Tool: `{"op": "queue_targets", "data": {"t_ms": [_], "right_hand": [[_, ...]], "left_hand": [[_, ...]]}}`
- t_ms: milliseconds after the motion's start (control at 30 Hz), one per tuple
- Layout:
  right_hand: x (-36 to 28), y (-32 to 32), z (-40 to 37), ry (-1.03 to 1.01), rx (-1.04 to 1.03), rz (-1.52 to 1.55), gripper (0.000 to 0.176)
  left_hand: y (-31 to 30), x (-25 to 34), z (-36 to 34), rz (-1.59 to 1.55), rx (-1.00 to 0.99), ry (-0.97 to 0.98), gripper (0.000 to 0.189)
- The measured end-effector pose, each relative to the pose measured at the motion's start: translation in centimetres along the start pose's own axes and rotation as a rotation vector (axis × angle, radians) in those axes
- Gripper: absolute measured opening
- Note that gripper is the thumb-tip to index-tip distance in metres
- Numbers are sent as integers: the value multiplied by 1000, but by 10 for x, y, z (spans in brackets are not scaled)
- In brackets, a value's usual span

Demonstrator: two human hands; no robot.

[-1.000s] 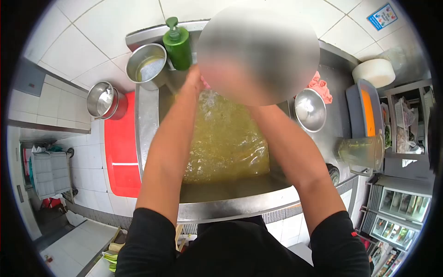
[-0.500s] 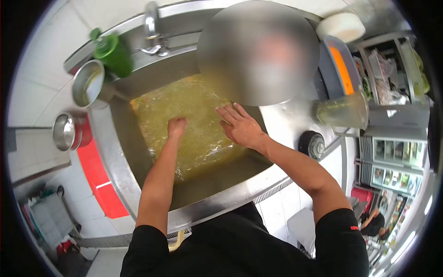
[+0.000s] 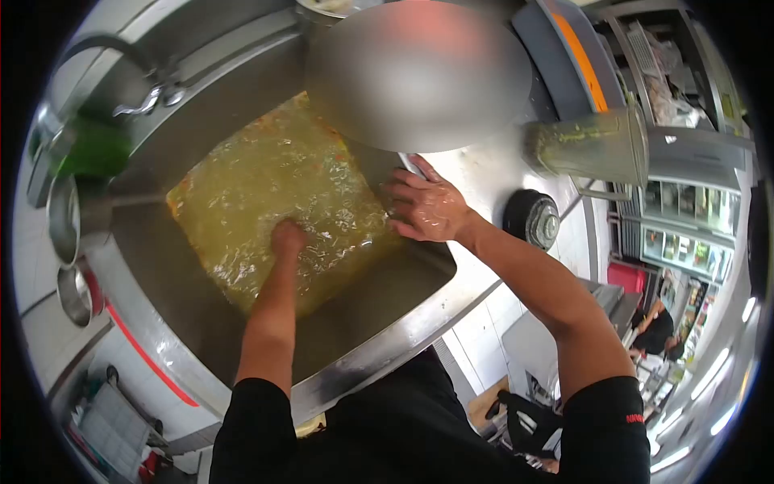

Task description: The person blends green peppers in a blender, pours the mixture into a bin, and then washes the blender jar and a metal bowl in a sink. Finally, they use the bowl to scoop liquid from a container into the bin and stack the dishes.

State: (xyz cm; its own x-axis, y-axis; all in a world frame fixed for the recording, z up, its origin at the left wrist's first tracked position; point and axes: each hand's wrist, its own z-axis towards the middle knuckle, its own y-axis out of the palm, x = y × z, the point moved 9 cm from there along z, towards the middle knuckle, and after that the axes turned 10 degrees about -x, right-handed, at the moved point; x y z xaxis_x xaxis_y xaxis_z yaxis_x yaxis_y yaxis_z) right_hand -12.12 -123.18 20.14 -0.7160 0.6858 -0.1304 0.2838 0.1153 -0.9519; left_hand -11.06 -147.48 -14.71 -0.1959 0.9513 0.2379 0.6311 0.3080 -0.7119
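Murky yellow-green water [image 3: 242, 177] with small bits floating in it fills the bottom of a metal sink [image 3: 355, 355]. My left hand [image 3: 288, 238] is partly under the water near its middle, and its fingers are hidden. Wet and glistening, my right hand [image 3: 427, 206] is at the sink's right side, fingers apart and slightly bent, with nothing visible in it. The fingertips are by the inner wall, close to the water's right edge.
A faucet [image 3: 153, 97], green bottle [image 3: 93, 147] and metal pots [image 3: 64, 218] line the left side. On the right are a clear pitcher [image 3: 592, 149], a black round object [image 3: 532, 220] and a grey bin [image 3: 556, 56]. A person [image 3: 655, 327] is far right.
The view has turned and shifted, moving the faucet and bottle leftward. My left hand has sunk deeper into the water. My right hand's fingers are more bent and nearer the sink's wall.
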Motion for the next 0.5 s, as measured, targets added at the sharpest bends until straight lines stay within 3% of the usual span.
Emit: {"op": "queue_targets", "data": {"t_ms": [100,167,267,300,367,500], "right_hand": [[4,3,0,-11,-14,23,28],[6,3,1,-19,-25,20,24],[7,5,0,-49,0,71,25],[7,5,0,-44,46,60,24],[7,1,0,-41,104,49,22],[11,3,-2,-52,52,100,19]], "left_hand": [[26,-28,41,20,-35,23,30],[38,-33,56,167,-69,182,30],[92,-57,96,382,-163,231,32],[113,-61,111,386,-173,232,32],[168,-85,146,253,-444,91,34],[190,-103,173,68,-388,94,34]]}}
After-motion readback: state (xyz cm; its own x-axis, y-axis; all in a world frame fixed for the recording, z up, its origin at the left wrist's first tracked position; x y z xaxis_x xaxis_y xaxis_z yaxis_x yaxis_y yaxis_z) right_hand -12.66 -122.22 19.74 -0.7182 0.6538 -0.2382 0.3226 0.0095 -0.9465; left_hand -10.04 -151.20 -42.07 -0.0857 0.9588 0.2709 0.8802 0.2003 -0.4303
